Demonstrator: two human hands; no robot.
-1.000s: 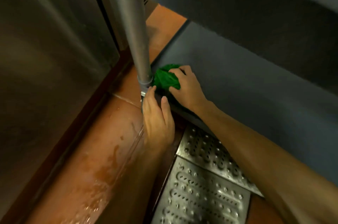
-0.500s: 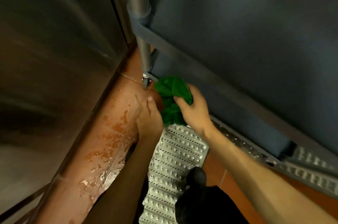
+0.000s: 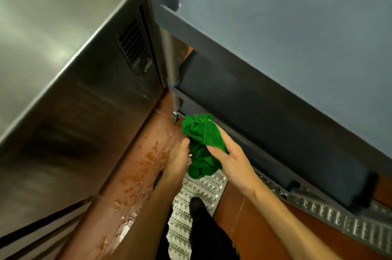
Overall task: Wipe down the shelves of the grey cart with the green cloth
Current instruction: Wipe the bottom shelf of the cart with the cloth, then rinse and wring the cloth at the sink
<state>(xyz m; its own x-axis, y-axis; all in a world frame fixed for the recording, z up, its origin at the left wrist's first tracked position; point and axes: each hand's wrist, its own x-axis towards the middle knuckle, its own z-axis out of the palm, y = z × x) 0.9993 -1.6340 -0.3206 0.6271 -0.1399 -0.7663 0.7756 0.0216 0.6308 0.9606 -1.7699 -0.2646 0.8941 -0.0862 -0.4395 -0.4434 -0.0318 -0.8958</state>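
Beside cart (image 3: 265, 111) edge, left hand (image 3: 177, 161) and right hand (image 3: 234, 160) grip cloth (image 3: 200, 132).

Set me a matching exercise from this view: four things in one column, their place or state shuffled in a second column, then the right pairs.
Things
1. green cloth
2. grey cart
3. floor grate
4. steel cabinet

Place or state
A. perforated metal, partly under a black shoe
B. bunched up, gripped by the right hand
C. has a dark vent, stands left of the cart
D. flat shelves, one above another

Pairs: 1-B, 2-D, 3-A, 4-C
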